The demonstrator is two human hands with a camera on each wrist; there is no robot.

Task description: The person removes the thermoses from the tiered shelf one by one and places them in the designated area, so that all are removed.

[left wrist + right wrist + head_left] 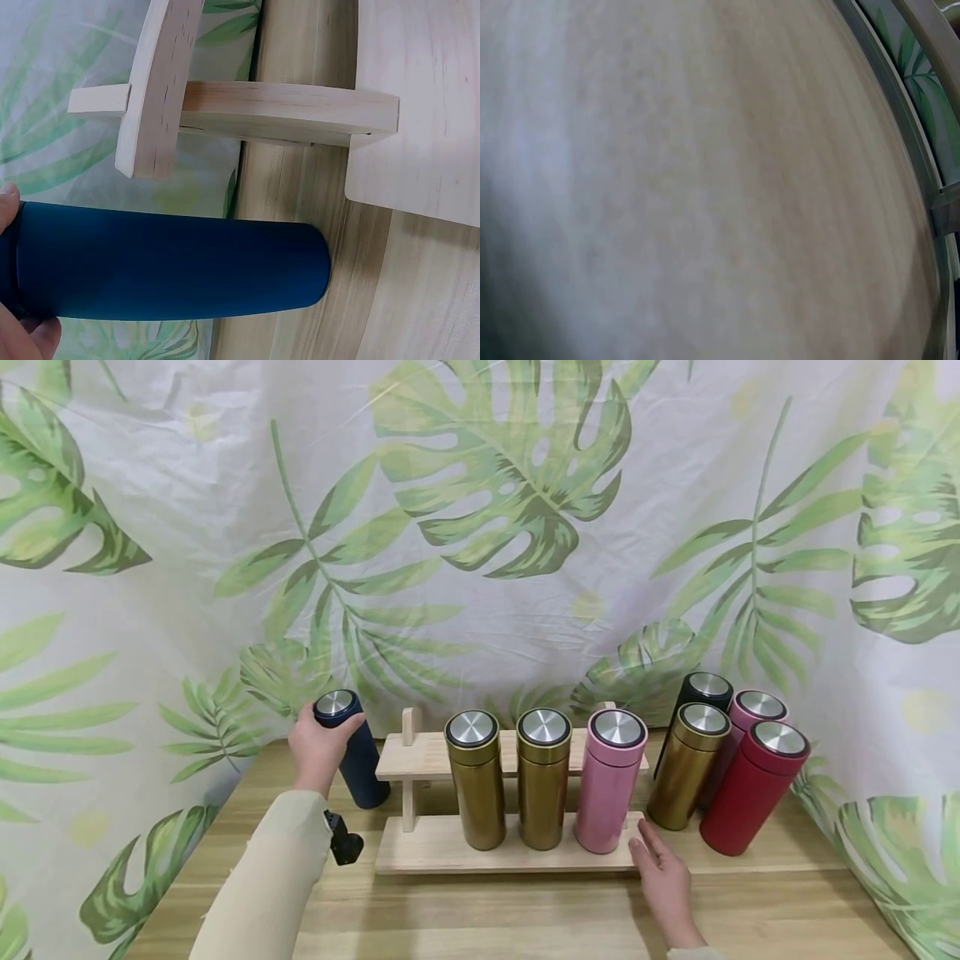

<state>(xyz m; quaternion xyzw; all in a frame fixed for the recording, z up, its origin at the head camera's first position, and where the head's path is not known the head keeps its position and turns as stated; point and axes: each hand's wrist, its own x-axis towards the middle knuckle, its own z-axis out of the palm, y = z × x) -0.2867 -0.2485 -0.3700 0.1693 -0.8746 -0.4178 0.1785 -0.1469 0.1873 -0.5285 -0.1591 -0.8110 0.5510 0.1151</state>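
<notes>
Head view: the left hand point(315, 750) has its grip clamped round the top of a dark blue bottle point(363, 770), a smooth, matte cylinder with a brushed-metal disc in its lid, left of a pale wooden rack point(510, 860); whether its base touches the worktop point(420, 922) is hard to tell. The right hand point(663, 883), fingers extended and thumb apart, is at the right end of the rack's lower board, contact unclear. Flat planks and slim uprights form the two-tier rack. Upright along its lower board stand two glossy gold bottles point(480, 802) point(542, 806) and a pink bottle point(609, 797). Further right cluster a black bottle point(708, 684), another gold bottle point(682, 785), a second pink bottle point(761, 703) and a red bottle point(756, 797). Streaked wood grain covers the worktop; behind hangs a creased, leaf-printed cloth point(510, 643).
</notes>
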